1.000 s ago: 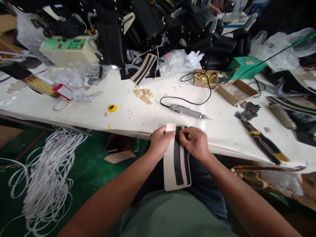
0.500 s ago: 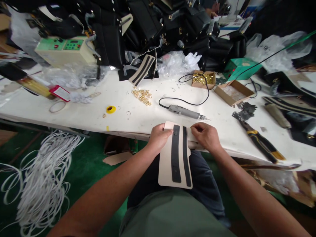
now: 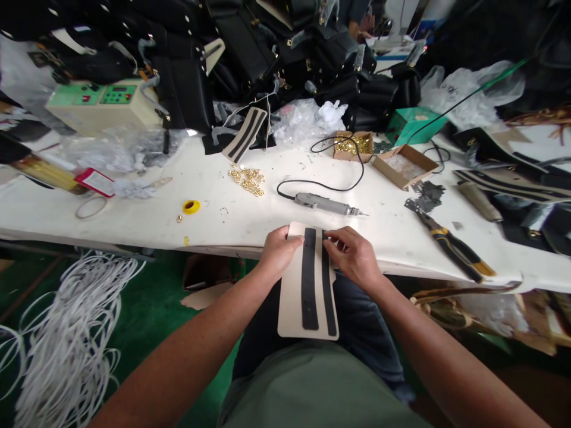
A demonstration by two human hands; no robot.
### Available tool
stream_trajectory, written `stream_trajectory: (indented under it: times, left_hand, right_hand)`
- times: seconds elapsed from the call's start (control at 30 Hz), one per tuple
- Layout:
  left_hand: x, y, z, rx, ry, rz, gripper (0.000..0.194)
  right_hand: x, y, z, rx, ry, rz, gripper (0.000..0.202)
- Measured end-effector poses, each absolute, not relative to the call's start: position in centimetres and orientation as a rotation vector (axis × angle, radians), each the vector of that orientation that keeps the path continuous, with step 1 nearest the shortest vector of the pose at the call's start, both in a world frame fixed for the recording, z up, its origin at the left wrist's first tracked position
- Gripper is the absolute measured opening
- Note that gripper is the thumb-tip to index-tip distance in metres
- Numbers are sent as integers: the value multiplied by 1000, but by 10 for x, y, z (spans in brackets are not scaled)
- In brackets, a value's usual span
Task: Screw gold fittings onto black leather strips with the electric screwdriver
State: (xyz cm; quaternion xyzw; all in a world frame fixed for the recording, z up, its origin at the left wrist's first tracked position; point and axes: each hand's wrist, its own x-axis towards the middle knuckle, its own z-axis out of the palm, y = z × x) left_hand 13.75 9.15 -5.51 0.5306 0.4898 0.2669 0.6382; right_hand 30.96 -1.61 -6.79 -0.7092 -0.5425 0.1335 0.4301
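My left hand (image 3: 282,251) grips the upper left edge of a beige panel (image 3: 292,297), its thumb lying on the front. The panel hangs upright over my lap at the table's front edge. It carries a wide black strip (image 3: 308,291) and a narrower black strip (image 3: 329,303), both slightly curved. My right hand (image 3: 354,252) is closed, with thumb and fingertips at the upper end of the narrow strip. Whatever is between those fingertips is too small or hidden to make out.
A grey electric screwdriver (image 3: 323,204) lies beyond the panel. Pliers (image 3: 455,246) are at right. Gold metal fittings (image 3: 247,181), a yellow ring (image 3: 191,206) and a similar striped panel (image 3: 244,135) lie left of centre. Boxes (image 3: 405,166) stand behind; black bags (image 3: 187,89) are piled at the back.
My right hand has moved left, from beside the panel's right edge onto the top of the narrow strip. My left hand keeps its hold. The whole view has shifted slightly.
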Motion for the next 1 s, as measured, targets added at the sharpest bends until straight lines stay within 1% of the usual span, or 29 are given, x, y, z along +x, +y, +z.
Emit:
stream_trajectory:
  times: [0.13,0.27,0.37,0.53,0.63,0.7,0.8,0.9,1.0]
  left_hand:
    - [121,95,-49,1167,1136,630,21]
    - [93,103,-38,1009,1120,720,38]
    - [74,109,-31,960,1137,800,44]
    - [55,113,-30,969,1147,870,42]
    - [53,109,-31,969,1142,853,42]
    - [55,105,-30,961,1134,845,43]
    - [58,98,-28,942,1117,826,46]
    - [62,88,-26,917,1106,776,48]
    - [69,79,-28,906,1061,713,46]
  right_hand:
    - [306,-21,-55,-1698,-1231,318,19]
    - [308,-52,-55,-1723,-1105,393,17]
    - [300,-83,-75,-1764,-1136,539,18]
    - [293,-116,-127,-1910,-1060,711,23]
    - [297,-124,-142,-1959,-998,739,27]
    - [298,-126,-139,-1968,-987,730,28]
    - [292,-123,-122,-1922,-948,788,32]
    - [276,-109,-97,-1747,-839,938,40]
    - [259,-81,-77,-1538,-761,1013,53]
